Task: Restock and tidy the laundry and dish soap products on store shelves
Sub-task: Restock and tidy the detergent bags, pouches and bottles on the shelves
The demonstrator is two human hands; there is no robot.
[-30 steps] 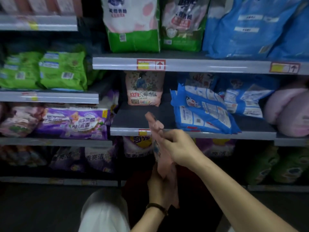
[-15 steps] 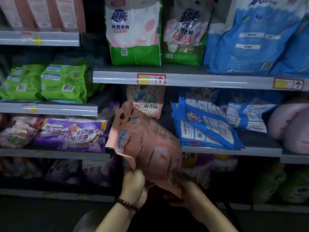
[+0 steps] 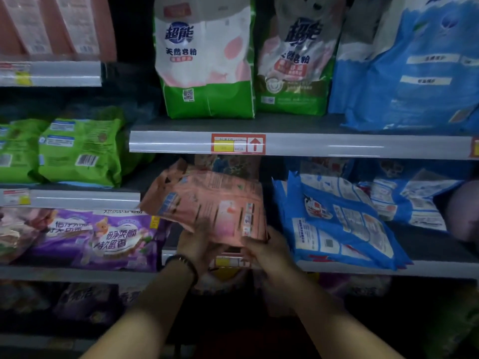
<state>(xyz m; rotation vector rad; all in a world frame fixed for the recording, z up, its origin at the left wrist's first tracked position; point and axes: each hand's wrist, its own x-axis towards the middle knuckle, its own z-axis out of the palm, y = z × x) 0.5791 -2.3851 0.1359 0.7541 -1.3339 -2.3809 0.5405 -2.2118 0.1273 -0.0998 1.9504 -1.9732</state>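
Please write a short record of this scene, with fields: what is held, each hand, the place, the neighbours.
held item: flat pink plastic bag, tilted
left hand: grips its lower edge
right hand: grips its lower right corner
place: above the grey middle shelf
right neighbour: leaning blue plastic bags
lower left neighbour: purple plastic bags

A red-framed price tag (image 3: 238,144) with a yellow patch and a red up-arrow sits on the long grey edge rail (image 3: 337,149) in the middle. A second red-and-yellow tag (image 3: 475,148) is cut off at the right edge. Nearer and lower, a yellow tag (image 3: 228,262) is partly hidden. On the left are a blurred upper-left tag (image 3: 18,73) and a lower-left tag (image 3: 16,197).
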